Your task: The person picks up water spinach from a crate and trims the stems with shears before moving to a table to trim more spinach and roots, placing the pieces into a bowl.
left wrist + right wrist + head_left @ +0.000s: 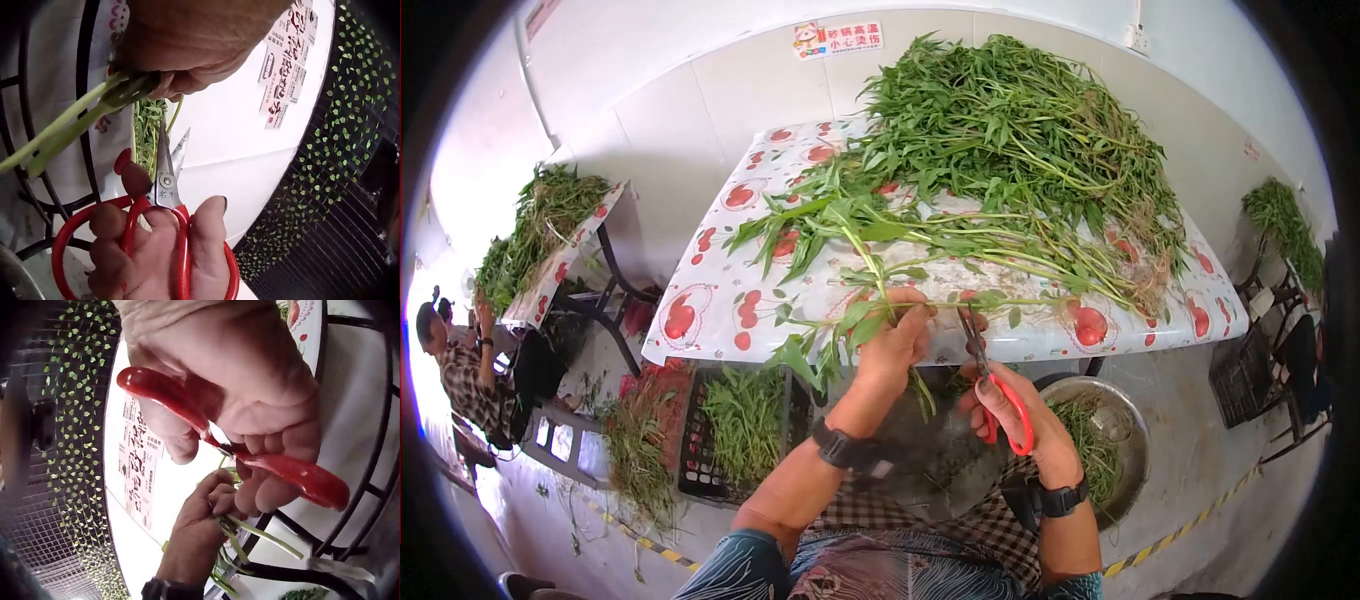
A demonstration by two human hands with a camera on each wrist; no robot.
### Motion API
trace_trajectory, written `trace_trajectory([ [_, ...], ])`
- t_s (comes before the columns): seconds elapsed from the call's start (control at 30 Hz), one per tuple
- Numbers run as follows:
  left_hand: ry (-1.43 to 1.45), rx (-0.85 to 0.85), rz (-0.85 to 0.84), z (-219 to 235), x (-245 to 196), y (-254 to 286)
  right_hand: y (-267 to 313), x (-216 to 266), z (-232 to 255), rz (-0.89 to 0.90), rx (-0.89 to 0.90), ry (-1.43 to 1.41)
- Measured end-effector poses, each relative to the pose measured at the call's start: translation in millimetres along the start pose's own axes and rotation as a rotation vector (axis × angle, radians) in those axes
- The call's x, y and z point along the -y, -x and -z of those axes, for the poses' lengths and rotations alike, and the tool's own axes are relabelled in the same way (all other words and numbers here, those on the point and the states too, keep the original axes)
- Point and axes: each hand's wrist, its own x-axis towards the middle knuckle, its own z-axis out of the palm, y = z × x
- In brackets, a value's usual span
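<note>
My left hand (890, 345) grips a few leafy green stems (862, 322) over the front edge of the table. The stems' lower ends (62, 131) poke out past the fingers in the left wrist view. Red-handled scissors (166, 181) are in my right hand (1030, 420), fingers and thumb curled about the handles. Their blades are parted and point at a thin stem stretching right from the left hand. Behind the hands, more greens (1000, 245) lie loosely across the table (730, 240), roots toward the right.
A large heap of greens (1010, 130) covers the table's back. Below stand a black crate (690, 440) with greens and, at right, a metal basin (1142, 450) holding trimmings. Another person (475, 380) sits at a side table far left; more greens (1285, 230) are at far right.
</note>
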Motion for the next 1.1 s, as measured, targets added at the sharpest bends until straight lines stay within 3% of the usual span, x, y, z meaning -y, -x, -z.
trace_trajectory([
  [0.43,0.021,-0.089,0.021,-8.9,-3.9,5.3,-13.6,-1.8,3.7,0.005,-0.068,0.068],
  [0.7,-0.106,-0.007,0.050,-0.4,-1.4,3.8,-15.1,-2.5,11.1,-0.008,-0.091,0.182],
  [1.1,-0.007,-0.088,0.024,3.6,-5.0,1.4,-11.9,-2.9,17.0,-0.011,-0.079,0.129],
])
